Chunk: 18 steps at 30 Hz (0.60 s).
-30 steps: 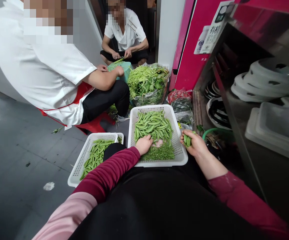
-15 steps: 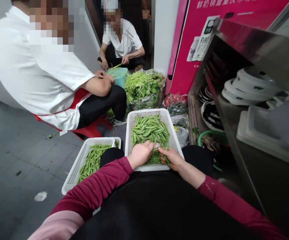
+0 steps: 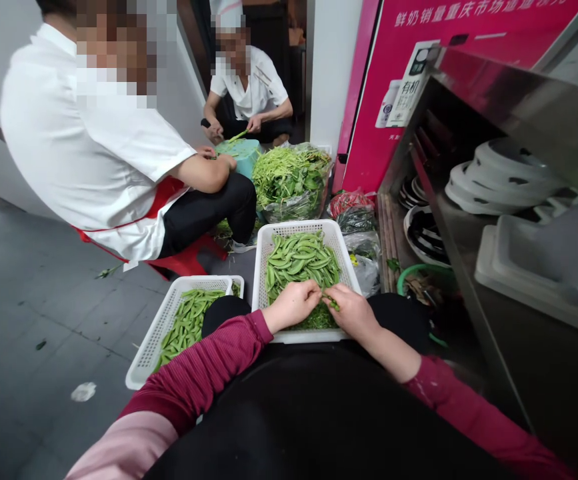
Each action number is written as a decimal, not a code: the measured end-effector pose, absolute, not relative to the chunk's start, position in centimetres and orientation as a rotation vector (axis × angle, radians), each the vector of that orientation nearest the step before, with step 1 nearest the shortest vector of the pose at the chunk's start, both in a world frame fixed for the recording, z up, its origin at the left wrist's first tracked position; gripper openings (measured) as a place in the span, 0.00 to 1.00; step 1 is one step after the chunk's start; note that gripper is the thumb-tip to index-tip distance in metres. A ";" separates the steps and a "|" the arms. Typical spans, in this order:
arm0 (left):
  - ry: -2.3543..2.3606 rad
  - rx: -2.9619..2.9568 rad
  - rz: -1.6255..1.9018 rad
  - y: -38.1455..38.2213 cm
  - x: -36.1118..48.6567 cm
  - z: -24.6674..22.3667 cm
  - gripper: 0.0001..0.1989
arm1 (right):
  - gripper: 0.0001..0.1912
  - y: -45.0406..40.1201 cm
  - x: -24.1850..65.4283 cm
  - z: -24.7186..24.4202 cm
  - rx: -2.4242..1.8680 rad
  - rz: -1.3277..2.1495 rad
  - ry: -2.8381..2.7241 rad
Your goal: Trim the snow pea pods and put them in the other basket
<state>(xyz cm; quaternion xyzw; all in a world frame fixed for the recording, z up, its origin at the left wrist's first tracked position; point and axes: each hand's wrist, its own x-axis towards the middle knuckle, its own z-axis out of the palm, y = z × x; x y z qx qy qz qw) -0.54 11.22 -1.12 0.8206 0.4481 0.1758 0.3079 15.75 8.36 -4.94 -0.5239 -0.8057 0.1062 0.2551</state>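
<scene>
Head view looks down on both hands meeting over the near end of a white perforated basket (image 3: 263, 267) that rests on the person's lap. This basket holds a pile of green snow pea pods (image 3: 303, 257), with a heap of thin green trimmings (image 3: 313, 319) at its near edge. The left hand (image 3: 293, 303) and the right hand (image 3: 353, 310) are close together, fingertips nearly touching, and pinch one pea pod (image 3: 333, 303) between them; the right hand's fingers curl shut on it, while the left hand's fingertips close on its other end. Just to the left, lower down, sits a second white basket (image 3: 155, 337) with more pea pods (image 3: 186, 320). Beyond the baskets lies a clear bag of untrimmed greens (image 3: 289, 177). Two other people in white shirts sit on the floor side, one (image 3: 93, 147) near on the left, another (image 3: 249, 87) further back, their hands at a teal container (image 3: 243, 152). Stacked white plates (image 3: 499, 177) fill a steel shelf on the right.
</scene>
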 end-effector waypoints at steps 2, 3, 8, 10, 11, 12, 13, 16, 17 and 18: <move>1.184 2.178 0.453 11.1 -0.4 -1.0 0.09 | 0.11 8.2 15.7 -4.8 -1.422 0.213 -2.240; 1.172 2.184 0.448 11.1 -0.4 -0.9 0.08 | 0.11 8.1 15.6 -4.8 -1.400 0.204 -2.240; 1.179 1.997 0.476 11.4 -0.6 -2.6 0.09 | 0.08 8.2 15.5 -4.6 -1.219 0.422 -1.997; 1.261 1.914 0.354 11.6 -1.3 -4.6 0.09 | 0.07 8.4 15.9 -4.2 -1.233 0.487 -1.826; 1.306 1.906 0.248 11.6 -1.7 -5.7 0.09 | 0.07 8.6 16.3 -4.0 -1.262 0.503 -1.731; 1.338 1.916 0.145 11.6 -2.1 -6.7 0.08 | 0.07 8.8 16.7 -3.7 -1.298 0.516 -1.640; 1.340 1.936 0.077 11.5 -2.5 -7.4 0.06 | 0.07 9.0 17.2 -3.6 -1.340 0.537 -1.565; 1.223 1.997 0.121 11.4 -2.9 -7.8 0.16 | 0.11 9.3 18.3 -3.5 -1.476 0.699 -1.452; 1.164 1.997 0.186 11.5 -2.7 -7.2 0.22 | 0.12 9.4 18.5 -3.6 -1.513 0.766 -1.429; 1.110 1.987 0.237 11.6 -2.4 -6.4 0.26 | 0.13 9.4 18.6 -3.8 -1.542 0.827 -1.409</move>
